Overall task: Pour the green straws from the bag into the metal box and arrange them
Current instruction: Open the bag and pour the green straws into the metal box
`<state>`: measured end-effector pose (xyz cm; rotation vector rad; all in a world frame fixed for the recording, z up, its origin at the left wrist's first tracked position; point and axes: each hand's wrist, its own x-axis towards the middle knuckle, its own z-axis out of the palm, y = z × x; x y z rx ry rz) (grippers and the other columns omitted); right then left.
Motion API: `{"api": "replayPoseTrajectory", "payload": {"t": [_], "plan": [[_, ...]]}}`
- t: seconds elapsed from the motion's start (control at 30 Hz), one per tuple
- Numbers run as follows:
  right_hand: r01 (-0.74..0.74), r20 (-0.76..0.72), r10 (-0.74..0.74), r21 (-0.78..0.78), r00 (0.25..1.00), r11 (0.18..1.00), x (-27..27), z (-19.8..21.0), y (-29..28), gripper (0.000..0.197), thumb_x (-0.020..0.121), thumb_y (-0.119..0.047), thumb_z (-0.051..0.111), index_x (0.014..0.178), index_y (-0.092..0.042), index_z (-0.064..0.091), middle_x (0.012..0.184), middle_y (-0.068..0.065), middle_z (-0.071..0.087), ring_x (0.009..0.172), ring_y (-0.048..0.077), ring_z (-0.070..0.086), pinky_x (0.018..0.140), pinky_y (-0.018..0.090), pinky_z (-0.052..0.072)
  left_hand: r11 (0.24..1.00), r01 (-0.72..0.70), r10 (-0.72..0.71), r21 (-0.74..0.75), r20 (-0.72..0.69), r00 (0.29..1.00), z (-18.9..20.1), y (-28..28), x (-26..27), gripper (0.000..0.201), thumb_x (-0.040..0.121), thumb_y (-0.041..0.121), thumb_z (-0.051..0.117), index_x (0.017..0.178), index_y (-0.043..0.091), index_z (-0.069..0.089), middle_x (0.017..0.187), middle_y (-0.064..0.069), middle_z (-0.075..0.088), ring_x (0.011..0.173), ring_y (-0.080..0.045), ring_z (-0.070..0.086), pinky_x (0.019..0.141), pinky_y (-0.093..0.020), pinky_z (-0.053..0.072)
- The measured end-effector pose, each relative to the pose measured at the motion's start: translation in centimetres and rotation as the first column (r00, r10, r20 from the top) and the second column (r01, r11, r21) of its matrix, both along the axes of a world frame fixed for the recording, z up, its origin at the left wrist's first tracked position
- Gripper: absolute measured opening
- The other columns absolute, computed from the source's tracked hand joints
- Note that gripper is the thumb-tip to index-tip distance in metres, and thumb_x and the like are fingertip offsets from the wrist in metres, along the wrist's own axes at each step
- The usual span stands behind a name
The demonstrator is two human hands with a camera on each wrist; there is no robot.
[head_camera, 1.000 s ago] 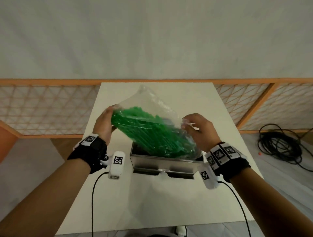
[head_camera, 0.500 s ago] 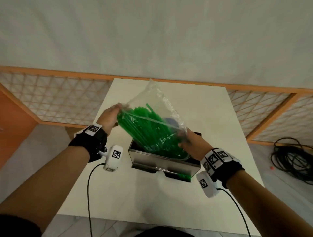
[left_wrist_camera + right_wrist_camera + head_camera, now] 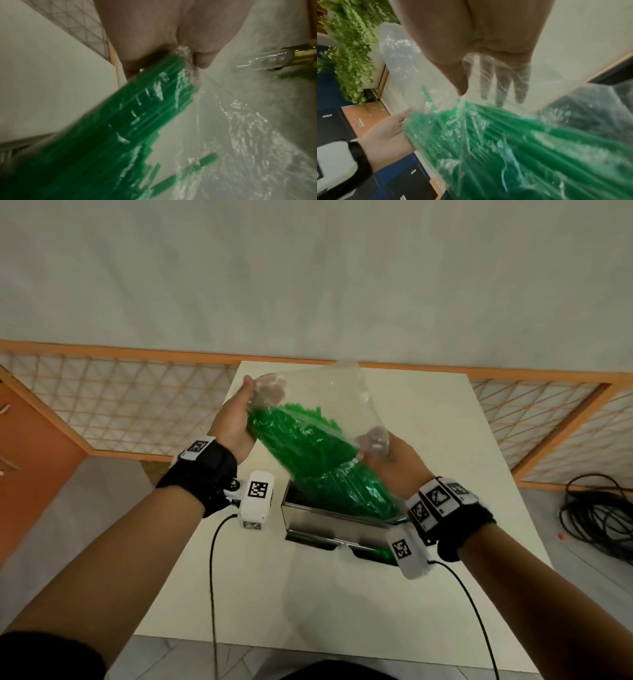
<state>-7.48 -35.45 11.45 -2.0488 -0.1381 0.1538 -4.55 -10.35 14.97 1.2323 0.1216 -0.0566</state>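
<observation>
Straws [image 3: 318,453], green and bundled, fill the lower part of a clear plastic bag [image 3: 329,392] held tilted above the metal box [image 3: 329,522] in the head view, the bag's low end dipping into the box's open top near its right side. The left hand [image 3: 236,422] grips the bag's upper left edge, thumb on the near face and fingers [image 3: 270,392] showing through the film behind it. The right hand [image 3: 390,457] holds the bag's right edge, its fingertips [image 3: 375,440] visible through the plastic. The box stands on the white table [image 3: 428,412], near the middle; a dark cable coil [image 3: 599,515] lies on the floor to the right, and an orange-framed lattice panel [image 3: 120,405] runs along the far side. In the left wrist view the left hand [image 3: 171,40] pinches a crumpled fold of the bag [image 3: 257,148] between curled fingers [image 3: 204,60], and the straws [image 3: 102,142] run down and to the left from that grip, blurred. In the right wrist view the right hand [image 3: 479,40] lies with its thumb outside the bag [image 3: 399,60] and three fingers [image 3: 501,81] stretched behind the film, clamping the plastic between them; the straws [image 3: 505,142] spread below, and the left hand [image 3: 385,132] presses against the bag's far side.
</observation>
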Motion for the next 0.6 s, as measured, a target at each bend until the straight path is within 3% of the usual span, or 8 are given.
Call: {"api": "replayPoseTrajectory", "payload": {"t": [0.1,0.17,0.23,0.3,0.37,0.47,0.53,0.6], "plan": [[0.100,0.048,-0.103,0.051,0.994,0.994,0.8,0.1,0.2,0.019,0.094,-0.021,0.051,0.110,-0.027,0.045,0.093,-0.010,0.056,0.093,0.018,0.059,0.089,0.037,0.051,0.998,0.012,-0.012,-0.068,0.000,1.000,-0.2,0.2,0.6,0.045,0.099,0.050,0.028,0.127,0.023,0.050,0.131,-0.005,0.058,0.122,-0.020,0.054,0.101,-0.041,0.043],[0.013,-0.026,-0.012,0.035,1.000,0.999,0.3,0.0,0.4,0.033,0.092,-0.029,0.056,0.119,-0.022,0.039,0.100,-0.011,0.054,0.090,0.016,0.059,0.084,0.034,0.053,0.996,0.007,-0.003,0.093,-0.041,0.999,-1.3,0.1,0.6,0.037,0.098,0.045,0.037,0.130,0.028,0.047,0.131,-0.002,0.057,0.119,-0.020,0.054,0.101,-0.040,0.043],[-0.111,-0.143,0.085,-0.182,0.986,0.977,-0.3,-0.9,0.1,0.065,0.084,-0.037,0.066,0.136,-0.024,0.028,0.119,-0.004,0.050,0.098,0.020,0.058,0.090,0.036,0.052,0.929,0.085,-0.054,0.361,-0.097,0.994,-3.3,0.1,0.7,0.031,0.099,0.033,0.039,0.128,0.029,0.050,0.126,-0.001,0.058,0.113,-0.020,0.056,0.094,-0.035,0.047],[-0.141,-0.228,0.064,-0.340,0.972,0.930,-0.9,-1.8,-0.7,0.085,0.078,-0.039,0.072,0.144,-0.026,0.020,0.137,0.005,0.046,0.114,0.024,0.055,0.098,0.034,0.046,0.829,0.163,-0.101,0.536,-0.144,0.984,-5.5,0.6,1.0,0.026,0.099,0.024,0.040,0.120,0.026,0.056,0.126,-0.008,0.060,0.114,-0.028,0.057,0.096,-0.041,0.048],[-0.103,-0.263,0.004,-0.365,0.965,0.925,-1.5,-2.8,-1.4,0.093,0.074,-0.035,0.077,0.147,-0.025,0.019,0.145,0.007,0.042,0.126,0.025,0.048,0.102,0.032,0.040,0.765,0.227,-0.168,0.602,-0.154,0.974,-6.6,0.9,1.0,0.024,0.099,0.017,0.041,0.115,0.023,0.058,0.126,-0.012,0.060,0.118,-0.029,0.055,0.105,-0.043,0.042],[-0.133,-0.275,-0.002,-0.473,0.961,0.871,-1.8,-5.0,-1.5,0.100,0.070,-0.033,0.080,0.148,-0.023,0.020,0.144,0.008,0.040,0.129,0.027,0.044,0.108,0.036,0.039,0.675,0.370,-0.340,0.638,-0.176,0.924,-6.8,-0.8,0.0,0.035,0.101,0.009,0.033,0.135,0.011,0.045,0.134,-0.009,0.050,0.125,-0.020,0.045,0.103,-0.023,0.032],[-0.120,-0.271,-0.026,-0.507,0.962,0.853,-1.5,-5.6,-1.3,0.096,0.067,-0.033,0.082,0.146,-0.024,0.028,0.139,0.007,0.042,0.126,0.028,0.046,0.106,0.038,0.041,0.701,0.376,-0.341,0.605,-0.179,0.923,-7.2,-1.9,-0.5,0.040,0.102,0.008,0.031,0.141,0.008,0.036,0.142,-0.010,0.043,0.132,-0.020,0.038,0.103,-0.021,0.028],[-0.084,-0.231,-0.039,-0.499,0.972,0.862,-1.1,-5.2,-1.2,0.085,0.070,-0.028,0.081,0.142,-0.021,0.035,0.134,0.006,0.045,0.124,0.026,0.047,0.106,0.034,0.041,0.771,0.255,-0.207,0.584,-0.149,0.967,-7.0,-1.9,-0.8,0.039,0.102,0.018,0.033,0.139,0.011,0.043,0.142,-0.009,0.046,0.130,-0.018,0.042,0.107,-0.024,0.029]]}}
